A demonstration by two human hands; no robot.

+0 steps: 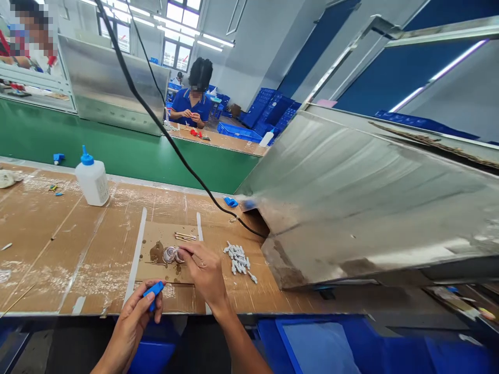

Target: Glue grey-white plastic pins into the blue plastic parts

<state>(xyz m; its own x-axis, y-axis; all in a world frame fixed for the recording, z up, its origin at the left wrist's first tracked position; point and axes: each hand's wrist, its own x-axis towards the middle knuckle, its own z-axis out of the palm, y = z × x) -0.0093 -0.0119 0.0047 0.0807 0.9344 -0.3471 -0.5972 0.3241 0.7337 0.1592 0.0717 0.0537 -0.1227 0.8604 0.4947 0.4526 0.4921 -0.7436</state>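
My left hand (132, 314), near the table's front edge, is closed around a small blue plastic piece (155, 292), held between thumb and fingers. My right hand (206, 270) reaches over a cardboard sheet (187, 276), its fingertips pinched together at a small pale round thing (170, 254). Whatever lies between those fingertips is too small to make out. Dark wet stains (157, 252) mark the sheet beside the round thing. Just behind it lie several thin sticks (185, 237), possibly swabs. To the right of my right hand is a loose pile of small grey parts (237, 258).
A white squeeze bottle (92, 182) with a blue cap stands at the back left. A black cable (171, 143) hangs across to the table. A large metal hood (351, 218) bounds the right side. Across the green partition (187, 166), a person in blue (197, 106) sits working.
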